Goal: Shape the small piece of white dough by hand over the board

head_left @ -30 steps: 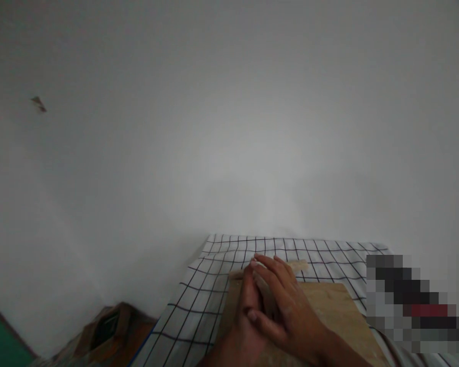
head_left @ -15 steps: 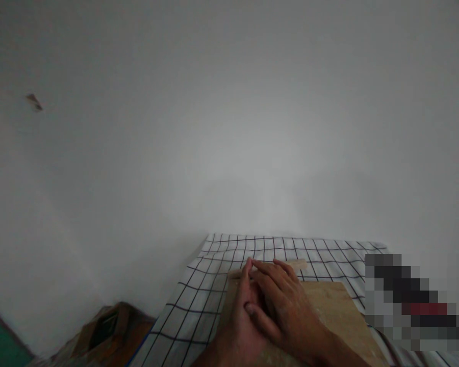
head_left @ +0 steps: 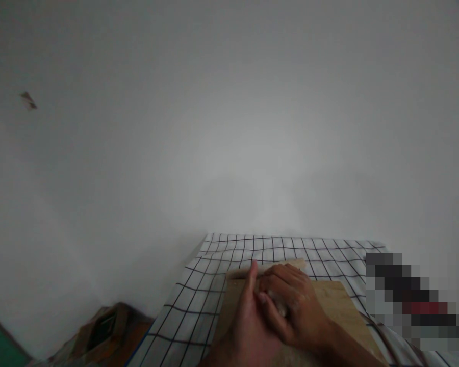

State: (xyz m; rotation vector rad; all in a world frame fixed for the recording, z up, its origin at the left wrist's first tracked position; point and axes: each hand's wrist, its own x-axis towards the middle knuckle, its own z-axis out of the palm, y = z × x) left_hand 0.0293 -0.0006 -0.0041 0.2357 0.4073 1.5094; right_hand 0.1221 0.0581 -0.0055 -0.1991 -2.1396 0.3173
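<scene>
My left hand (head_left: 252,326) is palm up above the board, its thumb pointing away from me and its other fingers mostly hidden. Over it curls my right hand (head_left: 300,308), fingers bent and thumb resting toward the left palm. Between the two palms a small pale lump, apparently a piece of dough (head_left: 282,309), shows through a gap; most of it is covered. Beneath the hands lies a wooden board (head_left: 338,303) with whitish dusting. A pale wooden rolling pin (head_left: 237,274) lies across the board's far edge, partly behind my hands.
A white cloth with dark grid lines (head_left: 193,300) covers the table, which meets a plain pale wall (head_left: 252,127). Low on the left stands a brown box-like object (head_left: 107,326). Something at the right is pixelated and cannot be made out.
My right hand's fingers have curled from nearly straight to bent over the left palm, shifting slightly right. The pale lump and more of the rolling pin now show.
</scene>
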